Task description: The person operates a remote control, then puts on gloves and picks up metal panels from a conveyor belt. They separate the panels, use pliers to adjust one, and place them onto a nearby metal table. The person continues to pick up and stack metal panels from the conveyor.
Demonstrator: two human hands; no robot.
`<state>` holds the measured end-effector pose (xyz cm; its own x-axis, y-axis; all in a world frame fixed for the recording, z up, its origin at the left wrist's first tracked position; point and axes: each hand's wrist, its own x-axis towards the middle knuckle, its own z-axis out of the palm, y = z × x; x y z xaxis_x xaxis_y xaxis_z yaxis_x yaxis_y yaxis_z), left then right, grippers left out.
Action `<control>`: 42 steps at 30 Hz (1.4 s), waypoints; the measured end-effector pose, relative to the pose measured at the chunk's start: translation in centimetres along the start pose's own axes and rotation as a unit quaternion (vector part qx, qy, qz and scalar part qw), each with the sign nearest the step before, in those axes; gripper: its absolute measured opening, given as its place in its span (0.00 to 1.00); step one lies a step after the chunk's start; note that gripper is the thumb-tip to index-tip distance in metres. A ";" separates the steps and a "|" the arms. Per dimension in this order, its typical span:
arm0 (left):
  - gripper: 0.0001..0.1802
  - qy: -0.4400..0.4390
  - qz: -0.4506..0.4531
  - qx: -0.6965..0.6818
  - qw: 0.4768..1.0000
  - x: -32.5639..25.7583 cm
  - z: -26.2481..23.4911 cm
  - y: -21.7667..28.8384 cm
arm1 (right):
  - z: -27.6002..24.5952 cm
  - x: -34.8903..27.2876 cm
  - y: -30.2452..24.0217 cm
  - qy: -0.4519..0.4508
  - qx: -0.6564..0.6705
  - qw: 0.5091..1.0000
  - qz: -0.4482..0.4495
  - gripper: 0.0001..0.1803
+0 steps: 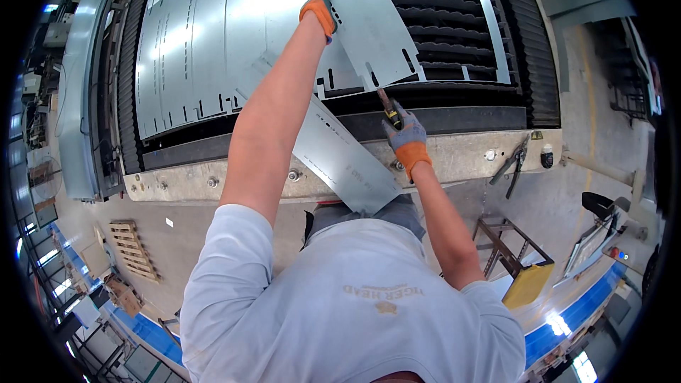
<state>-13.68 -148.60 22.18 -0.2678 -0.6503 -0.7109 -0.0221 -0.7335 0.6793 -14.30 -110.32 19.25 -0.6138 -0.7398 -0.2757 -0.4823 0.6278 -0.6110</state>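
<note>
My left hand (323, 8), in a dark glove with an orange cuff, grips the left edge of a long, slotted sheet-metal panel (369, 25). This panel lies askew across the flat metal sheet (241, 14), which is cut into strips with slots. In my right hand (408, 130), gloved in grey and orange, is a short hand tool (389, 113) with a black-and-yellow handle and a rusty brown end. Its end meets or nearly meets the panel's near corner; the exact kind of tool is unclear. A separate narrow metal strip (347, 163) slants from the bed's edge to my waist.
Dark serrated slats (440, 21) show on the machine bed's right. Pliers-like tools (512, 167) hang on the bed's front rail (454, 156). A brown metal frame with a yellow panel (528, 284) stands behind right; a wooden pallet (133, 250) lies on the floor at left.
</note>
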 end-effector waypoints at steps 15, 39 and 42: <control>0.29 -0.031 0.017 -0.003 0.999 3.5 -2.7 -0.8 | 0.5 1.7 -1.2 -0.085 0.093 0.991 0.050 0.27; 0.29 -0.042 0.121 0.301 0.945 8.2 -4.9 -4.2 | 0.8 3.4 -2.3 -0.062 0.148 0.987 -0.017 0.23; 0.30 0.043 0.129 0.293 0.946 5.8 -4.4 -4.1 | 2.0 3.3 -0.8 -0.059 0.133 0.989 0.000 0.25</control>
<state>-10.87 -150.24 14.45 -0.2587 -0.8253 -0.5020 -0.5038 -0.3281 0.7991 -14.67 -113.73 17.41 -0.5294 -0.7726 -0.3505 -0.2915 0.5537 -0.7800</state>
